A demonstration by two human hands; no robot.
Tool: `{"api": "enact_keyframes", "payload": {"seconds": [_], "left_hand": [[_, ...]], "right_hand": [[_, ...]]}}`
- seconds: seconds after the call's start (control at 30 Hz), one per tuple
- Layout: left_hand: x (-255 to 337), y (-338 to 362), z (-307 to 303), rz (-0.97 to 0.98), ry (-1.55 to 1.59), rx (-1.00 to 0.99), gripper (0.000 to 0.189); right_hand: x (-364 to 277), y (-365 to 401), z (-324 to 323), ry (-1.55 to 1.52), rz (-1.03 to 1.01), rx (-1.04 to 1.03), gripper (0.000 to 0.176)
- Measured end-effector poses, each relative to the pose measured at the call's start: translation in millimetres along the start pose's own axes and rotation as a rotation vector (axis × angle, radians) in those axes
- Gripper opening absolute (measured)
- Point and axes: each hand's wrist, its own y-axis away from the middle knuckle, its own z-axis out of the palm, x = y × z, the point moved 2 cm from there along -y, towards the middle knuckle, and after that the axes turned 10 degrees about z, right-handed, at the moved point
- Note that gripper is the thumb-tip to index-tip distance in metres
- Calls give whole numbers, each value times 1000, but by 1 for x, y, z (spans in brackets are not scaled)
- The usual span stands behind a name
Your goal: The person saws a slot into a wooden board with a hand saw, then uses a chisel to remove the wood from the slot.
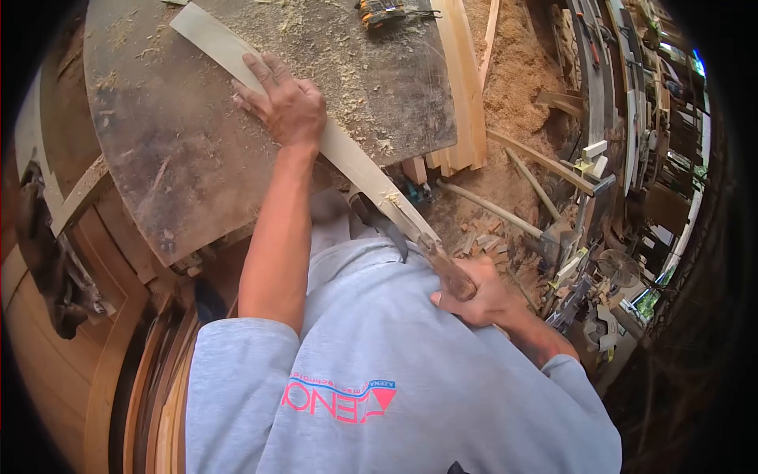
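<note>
A long, pale wooden strip (355,159) lies diagonally over the worktable (197,182), its near end reaching past the table edge toward my body. My left hand (284,107) presses down on the strip's upper part, fingers spread across it. Low at the right, my right hand (474,288) is wrapped around the worn wooden handle of what looks like a chisel (452,272). The tool lines up with the strip's near end, close to my grey shirt. Small curled shavings (391,199) sit on the strip near the tool's front end.
Sawdust and shavings are scattered over the table. A black-and-orange object (380,13) lies at its far edge, beside light boards (459,87). Right of it, a sawdust pile (517,75), a long-handled hammer (505,215) and offcuts cover the floor. Planks (162,387) stand at lower left.
</note>
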Motion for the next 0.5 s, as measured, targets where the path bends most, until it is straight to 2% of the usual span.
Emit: {"api": "enact_keyframes", "payload": {"seconds": [0.1,0.17,0.2,0.27,0.3,0.37,0.5], "left_hand": [[4,1,0,-3,13,-12,66],[-2,-6,0,-9,-6,-2,66],[-2,-3,0,-3,1,-5,66],[1,-6,1,-4,14,19,67],[2,-5,2,5,23,7,67],[-5,-5,0,8,15,-5,68],[0,-7,1,31,45,27,68]], "right_hand": [[-7,41,-17,52,-66,26,19],[-40,91,-53,198,-199,15,19],[-41,99,-55,187,-186,2,19],[-42,100,-61,-69,-188,-23,18],[-45,93,-57,-65,-192,-22,18],[-69,55,-39,-49,4,-81,19],[-62,63,-37,-31,44,-42,23]]}}
